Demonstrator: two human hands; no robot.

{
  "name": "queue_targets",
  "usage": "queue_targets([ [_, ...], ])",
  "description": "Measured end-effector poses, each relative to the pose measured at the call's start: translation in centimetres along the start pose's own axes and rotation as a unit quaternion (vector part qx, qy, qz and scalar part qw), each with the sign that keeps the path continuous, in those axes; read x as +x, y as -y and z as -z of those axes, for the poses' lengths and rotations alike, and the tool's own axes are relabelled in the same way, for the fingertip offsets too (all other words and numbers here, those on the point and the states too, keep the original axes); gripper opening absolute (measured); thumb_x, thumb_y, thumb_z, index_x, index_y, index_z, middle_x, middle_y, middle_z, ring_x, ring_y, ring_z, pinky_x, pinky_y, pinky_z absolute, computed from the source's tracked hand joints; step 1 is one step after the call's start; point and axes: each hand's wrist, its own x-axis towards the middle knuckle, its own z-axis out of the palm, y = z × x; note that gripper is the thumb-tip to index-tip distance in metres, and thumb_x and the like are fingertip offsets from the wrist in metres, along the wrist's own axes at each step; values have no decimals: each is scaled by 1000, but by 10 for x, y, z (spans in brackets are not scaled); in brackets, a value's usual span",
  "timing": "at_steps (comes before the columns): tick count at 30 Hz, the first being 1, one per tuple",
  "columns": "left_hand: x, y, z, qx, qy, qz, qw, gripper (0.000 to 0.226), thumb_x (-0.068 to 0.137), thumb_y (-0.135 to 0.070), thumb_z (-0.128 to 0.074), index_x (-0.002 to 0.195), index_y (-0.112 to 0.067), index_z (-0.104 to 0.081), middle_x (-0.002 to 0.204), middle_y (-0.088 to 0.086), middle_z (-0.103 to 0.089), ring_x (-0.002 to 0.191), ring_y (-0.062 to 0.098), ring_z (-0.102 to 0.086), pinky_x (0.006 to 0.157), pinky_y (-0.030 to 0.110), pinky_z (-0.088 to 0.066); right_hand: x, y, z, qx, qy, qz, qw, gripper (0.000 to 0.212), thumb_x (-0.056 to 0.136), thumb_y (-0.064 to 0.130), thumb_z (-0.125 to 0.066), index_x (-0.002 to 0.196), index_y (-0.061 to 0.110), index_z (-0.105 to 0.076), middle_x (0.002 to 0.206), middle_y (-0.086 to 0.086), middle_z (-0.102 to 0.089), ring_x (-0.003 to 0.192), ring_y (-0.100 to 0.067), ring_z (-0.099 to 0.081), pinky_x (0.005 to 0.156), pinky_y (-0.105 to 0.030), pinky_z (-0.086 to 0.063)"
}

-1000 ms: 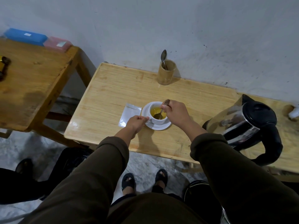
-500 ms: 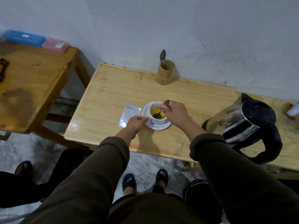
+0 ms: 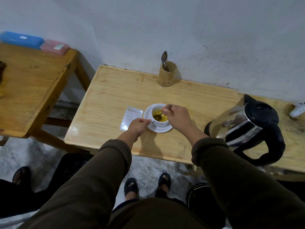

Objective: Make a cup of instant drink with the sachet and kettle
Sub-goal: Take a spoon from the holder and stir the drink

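I see the right hand (image 3: 177, 117) closed around a spoon (image 3: 158, 116) handle, pinched betw thumb and fingers, bowl of the spoon dipped in the yellow drink (image 3: 160, 116) inside the white cup (image 3: 159, 119). Left hand (image 3: 137, 125) sits at the cup's near-left side, fingers curled narrow and pinching at what looks like the cup handle; can't tell exactly how much of it is gripped, the hand hides it. Cup stands upright on a white saucer (image 3: 160, 129), approx mid-desk, toward the front edge.

Just left of the saucer lies the sachet (image 3: 131, 118), flat on the desk (image 3: 112, 100), pale/silvery, its near corner partly under my left wrist. Can't tell from here if it's torn open.

Further out: kettle (image 3: 249, 125) w/ steel body, black lid and black handle, standing on the desk to the right of the cup, well apart from it. At the back, against the wall, a wooden holder (image 3: 167, 75) with a second spoon (image 3: 164, 57) sticking up out of it.

Separate darker wooden side desk (image 3: 29, 90) at left, w/ a blue box (image 3: 21, 40) and a pink box (image 3: 55, 47) at its far edge. Both sleeves dark olive.
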Motion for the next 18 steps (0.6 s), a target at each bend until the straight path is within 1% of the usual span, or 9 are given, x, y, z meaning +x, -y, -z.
queue_targets([
  [2, -1, -1, 0, -1, 0, 0, 1000, 22, 86, -39, -63, 92, -18, -62, 104, 7, -60, 96, 22, -53, 101, 43, -47, 3, -2, 2, -21, -4, -1, 1000, 25, 94, 21, -46, 93, 9, -69, 96, -11, -73, 94, -30, -64, 82, -36, -50],
  [5, -4, -2, 0, 3, -1, 2, 1000, 26, 86, -41, -63, 96, -17, -62, 110, 9, -62, 103, 24, -56, 103, 44, -47, 7, -3, 4, -49, -18, -21, 998, 24, 93, 16, -45, 97, 12, -69, 98, -11, -71, 93, -30, -62, 76, -34, -47],
  [7, -6, -3, 0, 3, -2, 2, 1000, 23, 86, -41, -63, 91, -18, -62, 113, 10, -63, 108, 26, -58, 103, 45, -47, 8, -3, 1, -54, -29, -22, 998, 26, 94, 18, -45, 102, 17, -69, 105, -8, -71, 99, -28, -63, 78, -33, -48],
  [9, -7, -4, 1, 1, -2, 1, 1000, 19, 85, -40, -64, 82, -22, -61, 111, 10, -64, 108, 27, -58, 104, 45, -47, 7, -3, -2, -47, -32, -18, 998, 27, 96, 21, -44, 109, 20, -69, 113, -5, -71, 105, -25, -62, 85, -33, -50],
  [11, -8, -5, 1, -1, -2, 0, 1000, 19, 86, -40, -64, 81, -22, -61, 112, 11, -64, 109, 27, -58, 104, 45, -47, 4, -1, -5, -40, -24, -9, 999, 28, 96, 23, -45, 111, 21, -69, 114, -5, -71, 107, -24, -62, 88, -34, -50],
  [13, -9, -5, 1, 1, -4, 1, 1000, 22, 86, -40, -63, 89, -18, -63, 118, 13, -65, 112, 28, -59, 103, 44, -47, 1, -1, -8, -19, -21, -1, 1000, 27, 95, 23, -48, 110, 19, -70, 113, -5, -72, 106, -24, -63, 89, -33, -49],
  [15, -10, -5, 1, 6, -5, 4, 1000, 32, 86, -42, -62, 102, -15, -63, 121, 14, -64, 116, 30, -58, 100, 43, -47, -4, -1, -8, 14, -20, -1, 1000, 25, 94, 23, -51, 108, 17, -71, 108, -5, -74, 103, -23, -65, 90, -33, -49],
  [18, -12, -6, 1, 14, -4, 7, 1000, 37, 86, -42, -61, 108, -13, -63, 123, 14, -63, 118, 32, -57, 98, 43, -47, -10, -1, -5, 79, -1, -21, 997, 23, 91, 20, -56, 103, 12, -73, 103, -8, -75, 98, -22, -66, 88, -33, -50],
])
